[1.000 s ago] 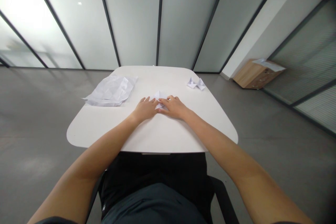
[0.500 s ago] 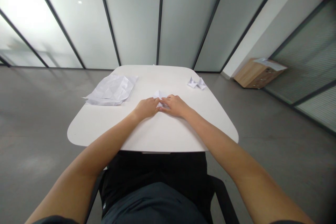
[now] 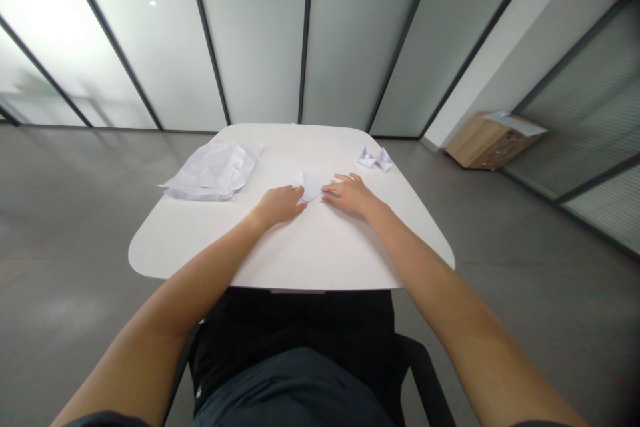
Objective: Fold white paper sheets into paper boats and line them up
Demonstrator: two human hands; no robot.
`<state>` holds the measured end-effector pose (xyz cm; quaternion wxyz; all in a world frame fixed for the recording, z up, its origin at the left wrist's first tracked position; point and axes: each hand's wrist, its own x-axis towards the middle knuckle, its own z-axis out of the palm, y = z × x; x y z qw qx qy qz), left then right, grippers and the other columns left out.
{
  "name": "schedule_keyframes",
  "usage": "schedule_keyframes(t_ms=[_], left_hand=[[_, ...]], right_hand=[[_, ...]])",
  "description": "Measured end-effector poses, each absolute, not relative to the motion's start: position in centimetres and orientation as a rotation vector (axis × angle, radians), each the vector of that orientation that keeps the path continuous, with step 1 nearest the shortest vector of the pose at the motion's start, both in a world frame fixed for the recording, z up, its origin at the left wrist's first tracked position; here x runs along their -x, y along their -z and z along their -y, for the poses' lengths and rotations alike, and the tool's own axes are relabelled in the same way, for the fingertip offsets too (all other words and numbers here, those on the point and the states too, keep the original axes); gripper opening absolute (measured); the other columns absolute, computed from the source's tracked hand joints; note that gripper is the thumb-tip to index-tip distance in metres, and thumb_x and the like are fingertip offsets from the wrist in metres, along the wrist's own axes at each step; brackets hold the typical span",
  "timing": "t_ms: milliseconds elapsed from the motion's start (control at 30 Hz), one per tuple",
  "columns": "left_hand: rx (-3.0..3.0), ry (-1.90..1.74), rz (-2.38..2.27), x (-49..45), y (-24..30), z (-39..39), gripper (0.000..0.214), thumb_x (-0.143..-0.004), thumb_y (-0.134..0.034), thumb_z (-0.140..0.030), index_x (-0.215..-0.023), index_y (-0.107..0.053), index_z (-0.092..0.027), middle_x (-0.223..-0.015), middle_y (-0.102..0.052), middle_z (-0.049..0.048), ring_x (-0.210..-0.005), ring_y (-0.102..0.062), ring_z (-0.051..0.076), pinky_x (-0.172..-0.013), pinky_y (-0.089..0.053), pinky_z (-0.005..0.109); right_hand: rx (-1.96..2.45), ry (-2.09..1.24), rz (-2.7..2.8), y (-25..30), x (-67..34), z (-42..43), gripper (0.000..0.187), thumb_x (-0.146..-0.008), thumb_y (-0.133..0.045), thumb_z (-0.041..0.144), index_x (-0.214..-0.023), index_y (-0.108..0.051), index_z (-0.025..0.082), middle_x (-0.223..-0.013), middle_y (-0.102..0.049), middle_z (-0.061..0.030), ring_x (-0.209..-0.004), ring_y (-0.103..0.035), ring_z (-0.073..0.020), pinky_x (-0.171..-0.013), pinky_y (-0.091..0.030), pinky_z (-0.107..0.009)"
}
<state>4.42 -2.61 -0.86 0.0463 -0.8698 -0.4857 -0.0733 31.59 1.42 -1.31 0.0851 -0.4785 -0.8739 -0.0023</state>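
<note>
A small folded piece of white paper (image 3: 311, 187) lies on the white table (image 3: 310, 260) between my hands. My left hand (image 3: 281, 205) holds its left side, the fingers on the paper and the thumb at the near edge. At the paper's right corner is my right hand (image 3: 351, 195), its fingers spread and the fingertips at or just over the edge; whether they touch is hard to tell. The fingers partly hide both ends of the paper.
Several creased white sheets (image 3: 215, 170) lie stacked at the table's left. Two small folded paper shapes (image 3: 375, 158) stand at the back right. Beyond the table, a wooden cabinet (image 3: 493, 140) stands on the floor by the wall.
My right hand has moved right, away from my left hand, and its fingers have spread. More of the folded paper shows now. My left hand has hardly moved.
</note>
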Motion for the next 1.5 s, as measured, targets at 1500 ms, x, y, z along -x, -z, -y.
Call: schedule_keyframes(t_ms=[1500], left_hand=[[2.797, 1.669, 1.586, -0.5, 0.4, -1.8, 0.043, -0.087, -0.074, -0.053, -0.112, -0.082, -0.019, -0.084, -0.079, 0.0036, -0.074, -0.071, 0.018, -0.069, -0.053, 0.025]], right_hand=[[1.023, -0.648, 1.757, 1.4, -29.4, -1.2, 0.039, -0.086, -0.074, 0.060, -0.091, -0.075, 0.021, -0.085, -0.077, -0.0043, -0.073, -0.071, -0.0207, -0.074, -0.059, -0.034]])
